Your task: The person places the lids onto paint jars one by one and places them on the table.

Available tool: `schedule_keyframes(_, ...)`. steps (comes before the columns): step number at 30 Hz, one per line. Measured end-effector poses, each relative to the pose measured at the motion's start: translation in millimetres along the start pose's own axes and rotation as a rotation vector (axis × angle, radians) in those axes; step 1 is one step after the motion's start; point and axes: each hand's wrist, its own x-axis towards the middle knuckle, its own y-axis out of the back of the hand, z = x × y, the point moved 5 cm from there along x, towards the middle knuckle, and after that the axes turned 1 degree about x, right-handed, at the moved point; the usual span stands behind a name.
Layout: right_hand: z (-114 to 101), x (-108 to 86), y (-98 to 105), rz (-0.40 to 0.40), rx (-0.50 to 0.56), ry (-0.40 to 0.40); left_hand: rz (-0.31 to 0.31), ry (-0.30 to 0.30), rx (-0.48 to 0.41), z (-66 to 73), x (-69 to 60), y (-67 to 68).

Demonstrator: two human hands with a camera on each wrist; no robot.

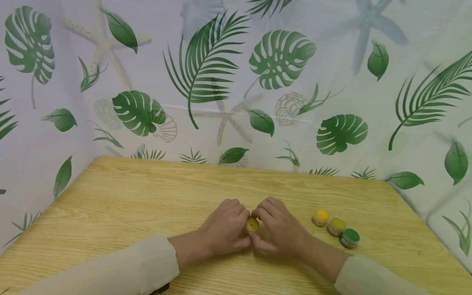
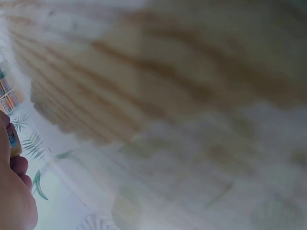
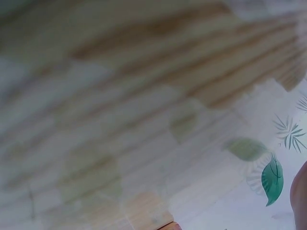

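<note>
Both hands meet near the middle of the table around a small round jar (image 1: 252, 224) with a mustard-yellow top that has a dark spot in its centre. My left hand (image 1: 226, 227) grips the jar's left side with curled fingers. From the right, the thumb and fingers of my right hand (image 1: 276, 229) pinch it. Most of the jar's side is hidden by the hands. At the left edge of the left wrist view, part of the labelled jar (image 2: 14, 141) shows beside the left hand (image 2: 17, 191). Only a sliver of the right hand (image 3: 300, 201) appears in the right wrist view.
Right of the hands, three similar small jars stand in a slanting row: an orange-yellow one (image 1: 321, 217), an olive-yellow one (image 1: 336, 226) and a green one (image 1: 349, 238). The wood-grain table (image 1: 147, 192) meets a leaf-patterned cloth (image 1: 228, 135) behind and at both sides.
</note>
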Motion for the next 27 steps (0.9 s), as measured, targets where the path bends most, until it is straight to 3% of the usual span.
schedule_keyframes(11,0.9,0.2,0.7,0.023,-0.049,-0.021,-0.014,-0.016,0.028,1.3,1.1,0.8)
schedule_keyframes(19,-2.1,2.1,3.1,0.054,-0.062,0.008,-0.006,-0.067,0.007,8.5,1.2,3.3)
schedule_keyframes(24,-0.8,1.7,4.5,0.041,-0.028,-0.010,-0.043,0.041,-0.030,1.9,0.8,1.5)
schedule_keyframes(27,-1.0,2.4,4.1,0.025,-0.029,0.002,-0.025,0.080,-0.028,-2.5,0.2,0.6)
